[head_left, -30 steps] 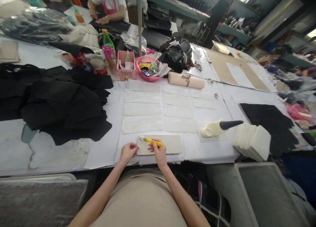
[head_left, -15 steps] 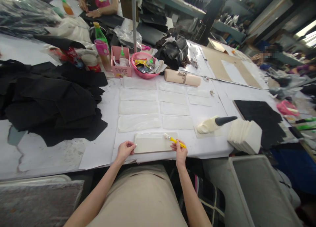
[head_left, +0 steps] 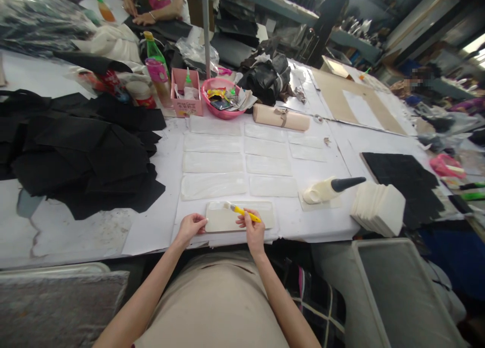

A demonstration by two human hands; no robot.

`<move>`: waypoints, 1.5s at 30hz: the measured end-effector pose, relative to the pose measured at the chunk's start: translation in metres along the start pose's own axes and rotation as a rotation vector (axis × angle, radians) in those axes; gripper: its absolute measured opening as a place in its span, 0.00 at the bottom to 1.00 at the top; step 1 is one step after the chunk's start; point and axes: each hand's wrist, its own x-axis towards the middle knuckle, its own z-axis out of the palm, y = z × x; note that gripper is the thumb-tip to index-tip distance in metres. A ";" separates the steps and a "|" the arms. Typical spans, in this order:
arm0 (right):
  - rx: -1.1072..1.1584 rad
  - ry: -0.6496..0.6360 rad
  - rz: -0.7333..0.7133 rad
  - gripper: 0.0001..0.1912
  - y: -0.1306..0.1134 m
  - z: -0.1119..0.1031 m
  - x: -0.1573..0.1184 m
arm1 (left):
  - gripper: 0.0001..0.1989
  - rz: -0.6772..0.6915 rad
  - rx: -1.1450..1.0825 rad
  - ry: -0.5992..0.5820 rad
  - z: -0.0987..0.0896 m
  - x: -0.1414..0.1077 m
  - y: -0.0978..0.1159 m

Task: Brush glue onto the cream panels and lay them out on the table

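A pale rectangular panel (head_left: 222, 220) lies at the table's front edge, before me. My left hand (head_left: 192, 227) pinches its left end between thumb and fingers. In my right hand (head_left: 252, 224) is a yellow-handled brush (head_left: 240, 211), held over the panel with its bristles near the upper left part. Beyond the panel, several thin whitish strips (head_left: 212, 162) lie in rows on white paper. To the right, a cream bottle with a dark nozzle (head_left: 322, 191) lies on its side, beside a stack of white pieces (head_left: 375, 206).
Black pieces (head_left: 83, 151) are heaped at the left. A pink box (head_left: 186, 105), a pink basket (head_left: 223, 112) and a beige roll (head_left: 280, 117) stand behind the strips. More black pieces (head_left: 401, 186) lie right. Another person's hands (head_left: 146, 17) are across the table.
My right hand has moved left over the panel with the brush, whose bristles went from the right part to the upper left part. My left hand stays at the left end.
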 end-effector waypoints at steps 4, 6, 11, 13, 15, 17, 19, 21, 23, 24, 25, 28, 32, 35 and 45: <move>0.069 -0.075 0.053 0.20 0.009 0.033 0.009 | 0.15 -0.023 -0.006 0.004 0.001 0.000 0.001; 0.079 -0.038 0.087 0.21 0.016 0.032 0.012 | 0.15 -0.026 -0.007 0.006 0.001 0.000 0.000; 0.055 0.194 0.115 0.26 0.031 -0.023 0.018 | 0.16 0.003 -0.015 0.011 0.001 -0.001 0.000; 0.053 0.322 0.108 0.26 0.033 -0.057 0.021 | 0.16 0.004 -0.009 0.012 0.001 -0.001 0.000; 0.048 0.440 0.087 0.26 0.032 -0.088 0.024 | 0.16 0.004 -0.001 0.013 0.001 -0.001 0.000; 0.018 0.546 0.054 0.25 0.029 -0.110 0.025 | 0.17 0.005 0.005 0.010 0.000 -0.001 0.000; -0.044 0.607 -0.005 0.24 0.024 -0.118 0.021 | 0.17 0.000 0.008 0.004 0.000 -0.001 0.001; -0.109 0.563 -0.065 0.22 0.019 -0.110 0.012 | 0.18 -0.006 0.004 -0.007 -0.001 0.000 0.002; -0.139 0.398 -0.082 0.19 0.015 -0.089 -0.001 | 0.19 -0.016 -0.006 -0.025 -0.003 0.000 0.003; -0.141 0.289 -0.069 0.19 0.014 -0.076 -0.008 | 0.20 -0.022 -0.009 -0.038 -0.004 0.001 0.004; -0.138 0.184 -0.047 0.18 0.012 -0.061 -0.015 | 0.20 -0.029 -0.009 -0.052 -0.005 0.001 0.005; -0.180 -0.063 -0.041 0.16 0.007 -0.022 -0.029 | 0.21 -0.052 -0.001 -0.096 -0.008 0.003 0.007; -0.384 -0.293 -0.282 0.13 -0.004 0.010 -0.025 | 0.20 -0.057 -0.011 -0.148 -0.011 0.005 0.007; -0.631 -0.469 -0.481 0.13 -0.008 0.023 -0.012 | 0.20 -0.067 -0.015 -0.163 -0.012 0.006 0.006; -1.000 -0.761 -0.621 0.12 -0.006 0.002 -0.025 | 0.16 -0.065 -0.037 -0.178 -0.013 0.005 0.008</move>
